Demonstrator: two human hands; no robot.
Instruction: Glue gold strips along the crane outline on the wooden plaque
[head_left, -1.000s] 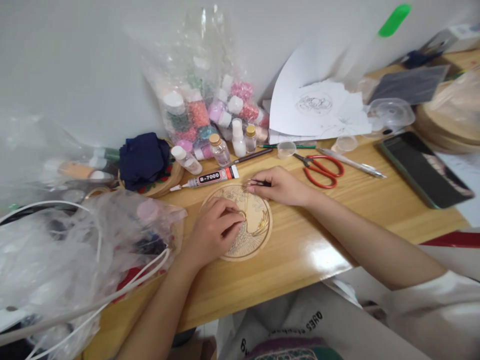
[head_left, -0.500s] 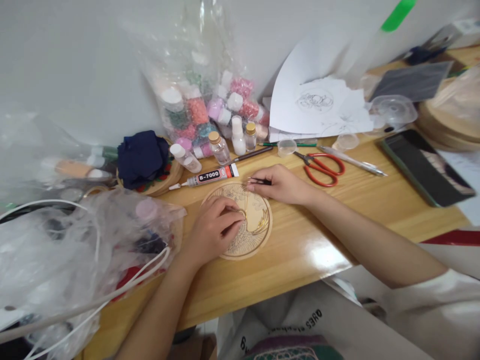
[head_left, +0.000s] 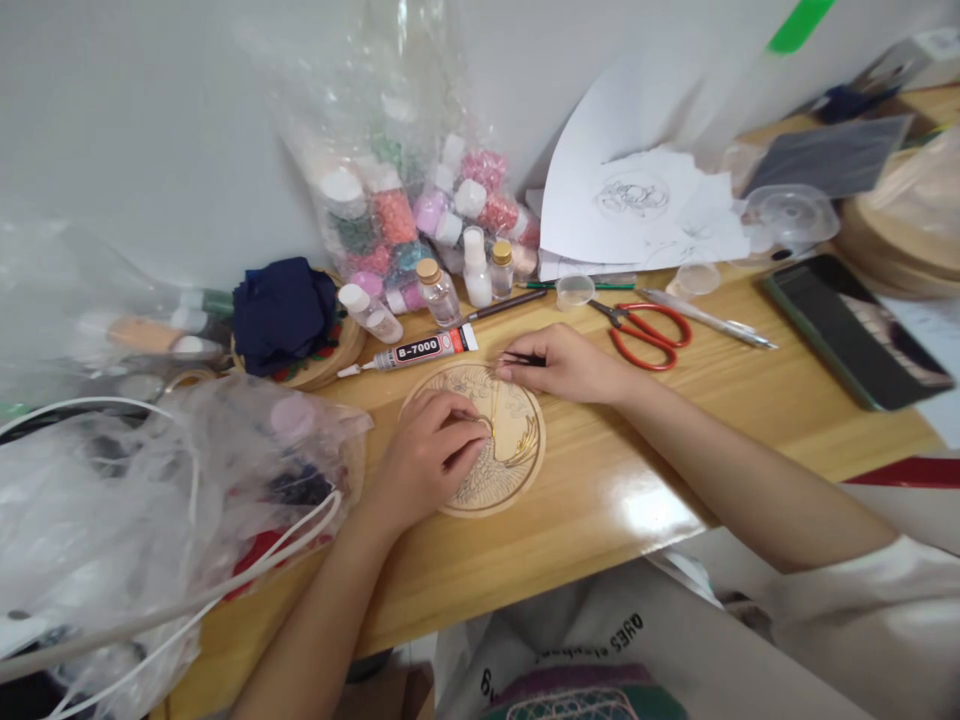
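A round wooden disc with a fine line pattern lies flat on the table. Gold wire forms curves on its right part. My left hand rests on the disc's left side, thumb and fingertips pinched on the gold wire near the middle. At the disc's upper right edge, my right hand grips dark tweezers, whose tips point left. A thin gold strand runs from near the tweezers down to my left fingertips.
Behind the disc lie a glue tube, small bottles and a dark pen-like tool. Red-handled scissors, a silver pen and a phone are on the right. Plastic bags and a white cable fill the left.
My right hand and the tweezers have shifted very slightly at the disc's upper edge. My left hand keeps its place on the disc.
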